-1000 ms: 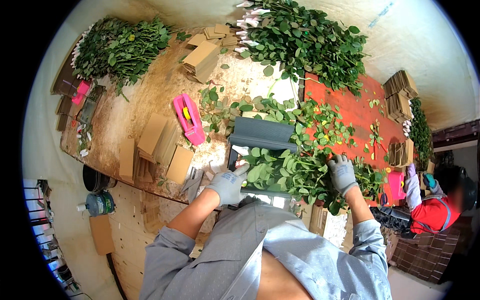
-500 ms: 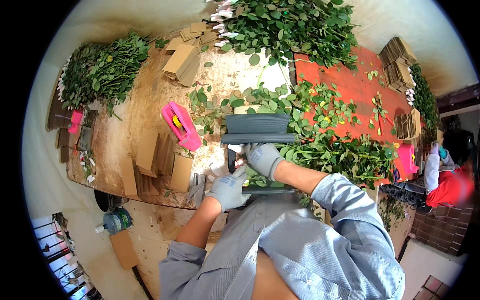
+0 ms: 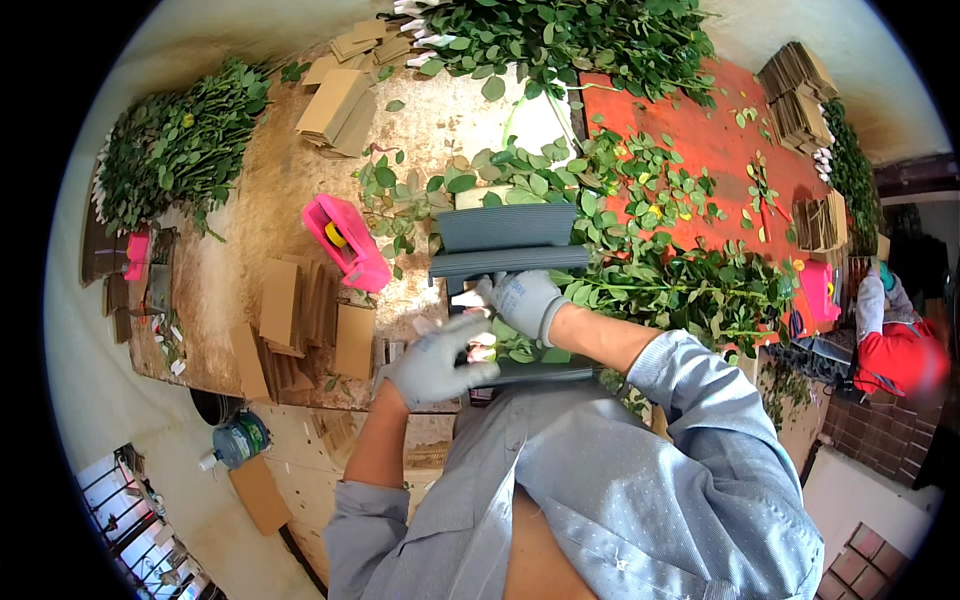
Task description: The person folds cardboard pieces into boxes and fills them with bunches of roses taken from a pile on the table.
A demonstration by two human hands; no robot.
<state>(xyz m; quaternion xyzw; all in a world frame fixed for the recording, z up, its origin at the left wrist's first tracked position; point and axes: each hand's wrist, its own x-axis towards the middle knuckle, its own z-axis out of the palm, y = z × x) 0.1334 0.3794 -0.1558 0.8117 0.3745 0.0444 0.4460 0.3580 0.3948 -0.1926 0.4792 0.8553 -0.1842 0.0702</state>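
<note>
My gloved right hand (image 3: 525, 303) is closed at the front edge of a dark ribbed stand (image 3: 510, 262), its fingertips at a pale, white-covered rose bud (image 3: 466, 298). Nearer my body, my gloved left hand (image 3: 432, 362) is slightly smeared by motion. Its thumb and fingers are apart around pinkish-white rose buds (image 3: 482, 347), and I see no firm grip on them. Green rose leaves (image 3: 522, 346) lie in the frame of the stand between my hands. A dark lower bar (image 3: 545, 371) runs close to my shirt. The right palm hides part of the stems.
A pink tape dispenser (image 3: 346, 243) and upright cardboard pieces (image 3: 290, 310) stand on the left. Leafy stems (image 3: 690, 295) stretch over the red tabletop (image 3: 655, 110) at right. Bundled roses (image 3: 570, 45) lie at the back. A person in red (image 3: 900, 355) is at far right.
My left hand has lifted slightly and moved left, with its fingers spread wider, uncovering the pinkish buds. The right hand has shifted only a little. The view has tilted slightly.
</note>
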